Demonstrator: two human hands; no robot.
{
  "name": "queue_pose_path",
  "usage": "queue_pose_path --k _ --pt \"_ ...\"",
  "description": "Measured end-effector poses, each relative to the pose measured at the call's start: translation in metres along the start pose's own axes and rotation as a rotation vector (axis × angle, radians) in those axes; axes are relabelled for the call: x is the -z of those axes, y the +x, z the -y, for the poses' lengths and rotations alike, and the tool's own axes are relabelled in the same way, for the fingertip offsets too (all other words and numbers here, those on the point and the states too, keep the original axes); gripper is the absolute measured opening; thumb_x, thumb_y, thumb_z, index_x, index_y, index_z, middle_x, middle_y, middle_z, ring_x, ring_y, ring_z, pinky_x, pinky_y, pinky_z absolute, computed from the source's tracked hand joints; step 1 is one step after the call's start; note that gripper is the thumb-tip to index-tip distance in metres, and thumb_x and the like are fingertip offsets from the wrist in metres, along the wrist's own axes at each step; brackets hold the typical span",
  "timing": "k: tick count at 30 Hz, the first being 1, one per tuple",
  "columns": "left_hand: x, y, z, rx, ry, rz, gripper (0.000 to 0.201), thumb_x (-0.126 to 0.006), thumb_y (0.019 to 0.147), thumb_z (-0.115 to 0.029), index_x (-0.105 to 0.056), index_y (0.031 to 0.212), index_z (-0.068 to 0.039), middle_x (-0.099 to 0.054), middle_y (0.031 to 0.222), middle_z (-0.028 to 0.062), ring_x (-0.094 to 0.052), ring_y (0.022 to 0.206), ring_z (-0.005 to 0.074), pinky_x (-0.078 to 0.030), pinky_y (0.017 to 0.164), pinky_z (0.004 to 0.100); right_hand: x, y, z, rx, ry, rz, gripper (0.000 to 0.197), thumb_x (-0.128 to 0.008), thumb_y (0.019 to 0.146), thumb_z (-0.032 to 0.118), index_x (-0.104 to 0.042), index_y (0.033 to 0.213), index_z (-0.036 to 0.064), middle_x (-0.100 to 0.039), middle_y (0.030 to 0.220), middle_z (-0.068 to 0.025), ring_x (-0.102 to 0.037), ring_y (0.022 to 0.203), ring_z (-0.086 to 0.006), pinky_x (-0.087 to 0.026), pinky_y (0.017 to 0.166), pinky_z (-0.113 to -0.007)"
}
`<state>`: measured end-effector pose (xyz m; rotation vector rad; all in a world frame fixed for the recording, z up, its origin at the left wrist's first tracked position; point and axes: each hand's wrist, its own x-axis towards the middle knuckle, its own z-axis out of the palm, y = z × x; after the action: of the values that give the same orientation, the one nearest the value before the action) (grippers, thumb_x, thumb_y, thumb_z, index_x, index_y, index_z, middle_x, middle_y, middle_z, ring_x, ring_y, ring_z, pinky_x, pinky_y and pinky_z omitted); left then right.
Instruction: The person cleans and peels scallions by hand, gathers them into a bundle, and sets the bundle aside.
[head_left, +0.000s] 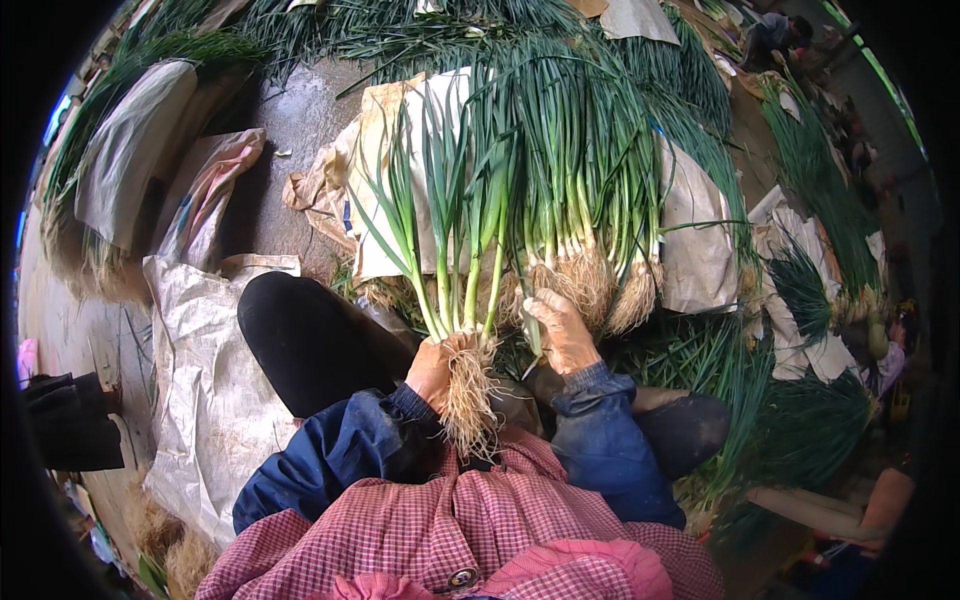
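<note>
My left hand (pixel 430 372) is closed round the lower stems of a small bunch of spring onions (pixel 441 270). Their pale tangled roots (pixel 470 405) hang down toward my lap, and the green leaves point away from me. Just to the right, my right hand (pixel 564 335) has its fingers bent together on a flat green leaf strip (pixel 533 335), which sticks out below the fingertips. Beyond that hand, a thick row of spring onions (pixel 585 170) lies with its bushy roots toward me, partly over a whitish sack (pixel 697 235).
A crumpled white sack (pixel 215 385) spreads left of my bent knee (pixel 300 330). More leafy bundles (pixel 400 35) lie along the far side. Loose green leaves (pixel 700 370) cover the ground at right. Another person (pixel 778 38) is at the far right.
</note>
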<state>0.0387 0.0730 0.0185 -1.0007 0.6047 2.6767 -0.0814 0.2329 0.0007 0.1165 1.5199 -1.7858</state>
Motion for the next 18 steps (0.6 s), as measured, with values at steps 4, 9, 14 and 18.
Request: queue_pose_path --k 4,9,14,18 --pt "0.004 0.014 0.024 -0.11 0.173 0.032 0.02 -0.052 0.085 -0.008 -0.053 0.099 0.007 -0.06 0.077 0.0128 -0.06 0.065 0.0186 -0.051 0.054 0.0274 0.028 0.084 -0.065 0.171 -0.276 -0.076 0.018 -0.046 0.088 0.011 -0.054 0.099 -0.0008 -0.058 0.089 -0.0049 -0.054 0.077 -0.0131 -0.046 0.069 -0.023" --pt "0.007 0.001 -0.006 -0.092 -0.051 -0.083 0.018 -0.048 0.088 -0.008 -0.051 0.097 0.006 -0.06 0.076 0.0136 -0.062 0.062 0.0196 -0.055 0.052 0.029 -0.031 -0.002 -0.02 0.109 0.28 -0.009 0.018 -0.05 0.089 0.016 -0.055 0.094 -0.0002 -0.054 0.072 -0.0028 -0.05 0.057 -0.0092 -0.041 0.045 -0.02" --pt "-0.02 0.0 -0.007 0.015 -0.043 0.018 0.02 -0.045 0.089 -0.011 -0.051 0.1 0.005 -0.061 0.082 0.0155 -0.063 0.064 0.0183 -0.054 0.049 0.0245 -0.026 0.026 -0.011 0.123 -0.419 -0.1 0.028 -0.046 0.091 0.021 -0.047 0.11 0.0005 -0.053 0.092 -0.0069 -0.052 0.074 -0.0136 -0.047 0.06 -0.026" --pt "0.008 0.002 0.001 -0.046 -0.061 0.098 0.022 -0.05 0.088 -0.011 -0.05 0.105 0.003 -0.057 0.095 0.0117 -0.06 0.089 0.0226 -0.054 0.073 0.0306 -0.039 0.019 -0.017 0.02 0.15 -0.081 0.019 -0.051 0.088 0.022 -0.05 0.096 0.0042 -0.05 0.071 0.0005 -0.043 0.051 -0.0064 -0.039 0.041 -0.017"
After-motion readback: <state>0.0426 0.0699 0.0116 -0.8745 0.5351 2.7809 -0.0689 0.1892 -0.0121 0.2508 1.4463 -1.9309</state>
